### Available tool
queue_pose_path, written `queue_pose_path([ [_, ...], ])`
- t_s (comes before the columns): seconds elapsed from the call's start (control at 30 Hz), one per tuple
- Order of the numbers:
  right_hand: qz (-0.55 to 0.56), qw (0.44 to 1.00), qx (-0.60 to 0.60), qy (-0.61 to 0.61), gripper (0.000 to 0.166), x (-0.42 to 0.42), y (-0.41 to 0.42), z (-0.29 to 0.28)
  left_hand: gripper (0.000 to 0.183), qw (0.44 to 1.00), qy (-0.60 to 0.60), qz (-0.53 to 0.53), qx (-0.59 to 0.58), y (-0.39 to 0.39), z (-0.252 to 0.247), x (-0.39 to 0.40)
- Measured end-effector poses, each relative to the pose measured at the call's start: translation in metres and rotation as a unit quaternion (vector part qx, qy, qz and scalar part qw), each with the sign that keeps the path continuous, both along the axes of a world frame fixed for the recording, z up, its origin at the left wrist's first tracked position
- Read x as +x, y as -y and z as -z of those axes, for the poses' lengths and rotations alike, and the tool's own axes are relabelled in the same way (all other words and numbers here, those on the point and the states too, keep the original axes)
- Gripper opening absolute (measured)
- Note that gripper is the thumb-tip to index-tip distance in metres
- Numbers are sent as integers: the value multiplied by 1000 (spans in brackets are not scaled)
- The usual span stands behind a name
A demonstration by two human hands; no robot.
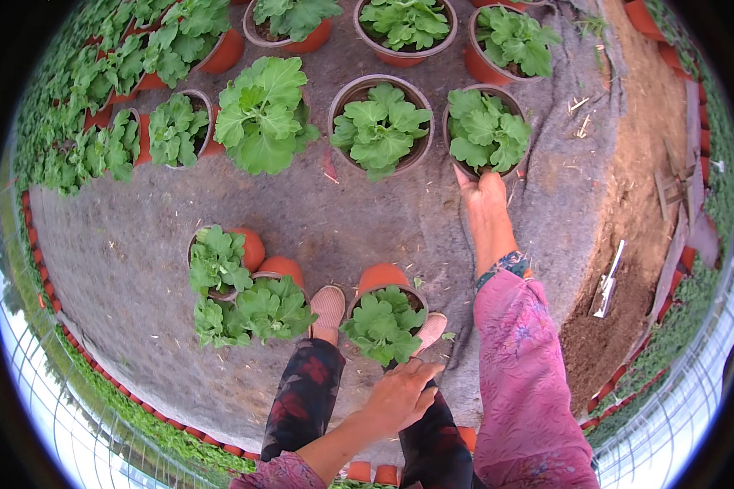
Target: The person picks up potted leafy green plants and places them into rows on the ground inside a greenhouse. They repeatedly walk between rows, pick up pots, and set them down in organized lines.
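Note:
My right hand (488,205) grips the near rim of a brown-rimmed plant pot (454,162) with a leafy green plant (488,131) in it. The pot stands at the right end of a row on grey ground fabric. My left hand (404,391) hovers or rests over my right knee, with nothing in it and its fingers loosely spread. Just beyond it, a tilted red pot (382,276) with a leafy plant (386,324) is between my shoes. Another potted plant (382,128) stands left of the gripped pot.
Several potted plants (275,305) lean together by my left foot. More pots fill the rows (404,27) ahead and at far left. On the right, a white-bladed trowel-like tool (605,293) lies on bare soil (587,342), near a small wooden stool-like frame (676,186).

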State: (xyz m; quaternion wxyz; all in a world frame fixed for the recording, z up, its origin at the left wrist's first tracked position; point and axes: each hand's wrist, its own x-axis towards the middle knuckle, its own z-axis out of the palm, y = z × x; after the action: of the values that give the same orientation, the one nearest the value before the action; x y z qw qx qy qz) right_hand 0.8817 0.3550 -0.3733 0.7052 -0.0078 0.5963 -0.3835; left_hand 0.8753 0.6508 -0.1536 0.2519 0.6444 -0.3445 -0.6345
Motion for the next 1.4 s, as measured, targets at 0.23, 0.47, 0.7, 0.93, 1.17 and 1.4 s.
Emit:
queue_pose_path([
  [0.23, -42, 997, -43, 49, 40, -1, -5, 11, 37, 1000, 14, -19, -10, -1, 4, 3],
  [0.47, -326, 944, -19, -41, 44, -24, -42, -13, 36, 1000, 18, -21, 12, -11, -2, 0],
  [0.7, -911, 408, -25, -52, 51, -53, -124, -51, 34, 987, 106, -121, 8, -27, -2, 44],
  [0.93, -901, 390, -134, -136, 56, -68, -150, -45, 28, 862, 360, -344, 90, -155, 47, 169],
  [1.17, -893, 334, -173, -246, 55, -84, -174, -32, 45, 881, 434, -98, 162, -208, 107, 221],
  [1.4, -886, 351, -156, -258, 53, -90, -177, -37, 46, 895, 336, -114, 271, -208, 149, 232],
])
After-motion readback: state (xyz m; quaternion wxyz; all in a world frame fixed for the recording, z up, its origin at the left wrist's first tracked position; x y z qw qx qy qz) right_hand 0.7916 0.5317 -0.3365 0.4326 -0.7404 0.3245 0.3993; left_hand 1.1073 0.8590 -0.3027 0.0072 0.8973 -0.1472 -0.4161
